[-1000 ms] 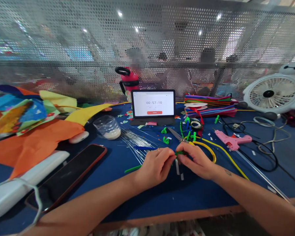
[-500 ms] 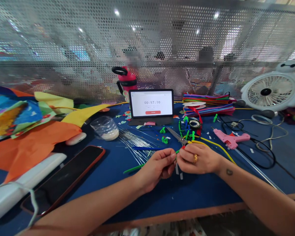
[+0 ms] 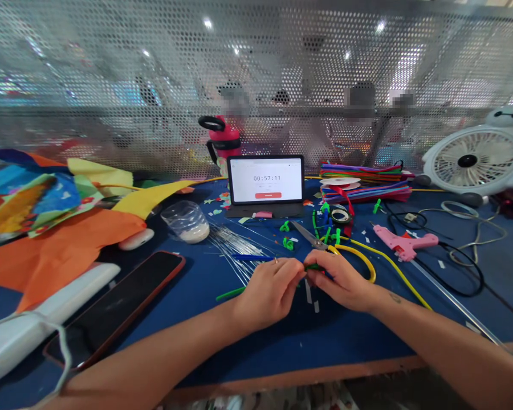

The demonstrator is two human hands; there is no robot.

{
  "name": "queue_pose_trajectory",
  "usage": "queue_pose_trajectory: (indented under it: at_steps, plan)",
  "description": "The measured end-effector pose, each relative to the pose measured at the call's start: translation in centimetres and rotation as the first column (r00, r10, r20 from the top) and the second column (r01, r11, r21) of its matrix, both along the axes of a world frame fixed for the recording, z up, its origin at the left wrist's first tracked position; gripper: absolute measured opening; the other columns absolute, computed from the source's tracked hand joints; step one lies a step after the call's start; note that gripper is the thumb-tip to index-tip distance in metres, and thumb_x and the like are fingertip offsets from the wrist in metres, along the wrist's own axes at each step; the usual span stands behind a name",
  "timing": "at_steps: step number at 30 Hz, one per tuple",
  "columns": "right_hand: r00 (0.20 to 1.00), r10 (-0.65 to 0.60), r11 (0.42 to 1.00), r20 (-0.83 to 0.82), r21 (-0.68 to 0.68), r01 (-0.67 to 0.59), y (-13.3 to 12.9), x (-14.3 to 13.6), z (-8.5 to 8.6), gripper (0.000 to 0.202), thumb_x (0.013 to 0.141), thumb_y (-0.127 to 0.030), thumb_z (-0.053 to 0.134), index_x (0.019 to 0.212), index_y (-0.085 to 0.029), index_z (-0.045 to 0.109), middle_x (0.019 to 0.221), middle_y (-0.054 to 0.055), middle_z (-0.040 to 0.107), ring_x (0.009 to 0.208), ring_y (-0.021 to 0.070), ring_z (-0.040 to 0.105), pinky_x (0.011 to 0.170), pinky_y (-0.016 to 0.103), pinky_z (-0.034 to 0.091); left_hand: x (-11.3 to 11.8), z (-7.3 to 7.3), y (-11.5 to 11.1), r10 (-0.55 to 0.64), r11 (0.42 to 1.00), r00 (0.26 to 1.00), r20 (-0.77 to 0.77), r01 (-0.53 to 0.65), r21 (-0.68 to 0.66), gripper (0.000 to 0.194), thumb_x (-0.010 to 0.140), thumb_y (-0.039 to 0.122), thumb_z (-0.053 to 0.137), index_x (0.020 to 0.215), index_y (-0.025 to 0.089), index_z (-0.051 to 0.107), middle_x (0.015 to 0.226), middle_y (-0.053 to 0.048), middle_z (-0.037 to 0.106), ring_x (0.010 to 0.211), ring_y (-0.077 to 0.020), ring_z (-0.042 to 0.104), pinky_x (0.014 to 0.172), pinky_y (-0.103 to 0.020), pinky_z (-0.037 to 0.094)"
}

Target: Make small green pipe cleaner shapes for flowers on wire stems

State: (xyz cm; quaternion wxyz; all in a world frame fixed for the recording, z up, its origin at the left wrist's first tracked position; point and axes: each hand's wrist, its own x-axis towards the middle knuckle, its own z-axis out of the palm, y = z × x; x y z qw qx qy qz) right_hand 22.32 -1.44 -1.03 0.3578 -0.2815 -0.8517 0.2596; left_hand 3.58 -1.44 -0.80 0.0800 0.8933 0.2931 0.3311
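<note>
My left hand [image 3: 267, 293] and my right hand [image 3: 344, 279] meet fingertip to fingertip over the table. Between them is a short green pipe cleaner [image 3: 313, 266], pinched by both; my fingers cover most of it. Just beyond the right hand lie scissors [image 3: 366, 259] with yellow handles, blades pointing away to the left. A blue pipe cleaner [image 3: 248, 257] and a green strip [image 3: 231, 294] lie by my left hand, near a fan of thin silvery wires [image 3: 235, 245]. Several twisted green pieces [image 3: 288, 244] are scattered beyond the hands.
A tablet [image 3: 267, 179] showing a timer stands at the back, beside a pink bottle [image 3: 224, 139]. Pipe cleaner bundles [image 3: 367, 191], a pink glue gun [image 3: 405, 241] and a fan [image 3: 474, 159] are to the right. A phone [image 3: 119, 307], plastic cup [image 3: 186, 222] and orange felt [image 3: 68, 250] sit left.
Both hands have turned so their backs and thumbs show differently, still joined at the green pipe cleaner. More of the scissors' yellow handle now shows beside the right hand.
</note>
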Motion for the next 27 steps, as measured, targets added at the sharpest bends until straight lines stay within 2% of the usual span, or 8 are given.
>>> queue_pose_trajectory:
  at_steps: [4,8,10,13,17,22,25,27]
  plan:
    - [0.998,-0.058,0.979,-0.006,0.196,0.058,0.2,0.0,-0.2,0.008,0.089,-0.017,0.042,0.082,-0.019,0.046,0.073,0.001,0.051,0.068,0.0130,0.047,0.063,0.024,0.038,0.6,0.5,-0.6,0.075,0.852,0.974,0.213,0.048,-0.521,0.026,0.091,0.032,0.038,0.069,0.019,0.044,0.054,0.002,0.048,0.048,-0.0091,0.044,0.048,-0.020,0.032]
    - [0.997,-0.068,0.949,0.033,0.310,0.054,0.2,0.1,-0.3,0.010,0.088,-0.015,0.041,0.082,-0.020,0.047,0.070,0.001,0.051,0.069,0.0146,0.046,0.065,0.027,0.038,1.4,0.5,-0.8,0.230,0.351,0.873,0.431,0.339,-0.873,0.029,0.084,0.043,0.046,0.067,0.019,0.041,0.042,0.008,0.035,0.034,-0.0053,0.022,0.035,-0.018,0.016]
    - [0.996,-0.070,0.945,0.051,0.322,0.050,0.3,0.2,-0.3,0.010,0.088,-0.015,0.040,0.082,-0.020,0.047,0.070,0.002,0.052,0.069,0.0150,0.046,0.065,0.027,0.038,1.5,0.5,-0.6,0.264,0.246,0.852,0.451,0.393,-0.886,0.029,0.084,0.043,0.045,0.068,0.020,0.040,0.040,0.009,0.034,0.032,-0.0049,0.019,0.034,-0.017,0.015]
    - [0.996,-0.091,0.954,0.023,0.290,0.081,0.4,0.3,-0.1,0.009,0.088,-0.016,0.042,0.081,-0.020,0.046,0.070,0.001,0.051,0.067,0.0143,0.047,0.064,0.026,0.037,1.0,0.4,-0.2,0.171,0.548,0.909,0.380,0.232,-0.804,0.029,0.088,0.043,0.039,0.075,0.018,0.047,0.051,0.003,0.050,0.040,-0.0080,0.041,0.040,-0.019,0.033]
    - [0.993,-0.109,0.968,-0.039,0.224,0.115,0.3,0.1,0.3,0.009,0.089,-0.016,0.041,0.081,-0.020,0.045,0.072,0.001,0.051,0.066,0.0130,0.048,0.063,0.024,0.037,-0.2,0.1,0.7,0.026,0.991,0.997,0.078,-0.016,-0.130,0.017,0.086,0.032,0.051,0.092,0.017,0.056,0.079,-0.005,0.066,0.069,-0.0149,0.060,0.064,-0.025,0.044]
    - [0.995,-0.095,0.978,-0.026,0.183,0.098,0.1,0.0,0.5,0.008,0.088,-0.016,0.042,0.082,-0.019,0.047,0.073,0.001,0.053,0.067,0.0128,0.049,0.063,0.024,0.038,-0.8,-0.1,0.8,-0.012,0.981,0.999,-0.041,0.020,0.193,0.014,0.088,0.020,0.046,0.085,0.016,0.059,0.075,-0.006,0.067,0.070,-0.0156,0.061,0.063,-0.025,0.043]
    - [0.996,-0.076,0.973,-0.041,0.215,0.083,0.2,0.0,0.3,0.008,0.087,-0.014,0.043,0.083,-0.019,0.047,0.074,0.002,0.052,0.069,0.0131,0.048,0.064,0.025,0.038,-0.2,0.4,0.1,-0.028,0.969,0.991,0.129,0.058,-0.240,0.019,0.088,0.025,0.043,0.077,0.016,0.056,0.068,-0.004,0.063,0.061,-0.0130,0.059,0.057,-0.022,0.043]
    - [0.996,-0.068,0.968,-0.052,0.237,0.078,0.2,0.1,0.2,0.008,0.086,-0.013,0.043,0.082,-0.019,0.047,0.073,0.001,0.052,0.069,0.0131,0.047,0.065,0.025,0.038,0.5,0.7,-0.3,0.048,0.718,0.941,0.334,0.200,-0.667,0.021,0.088,0.031,0.043,0.074,0.017,0.051,0.060,-0.001,0.058,0.048,-0.0098,0.054,0.047,-0.020,0.040]
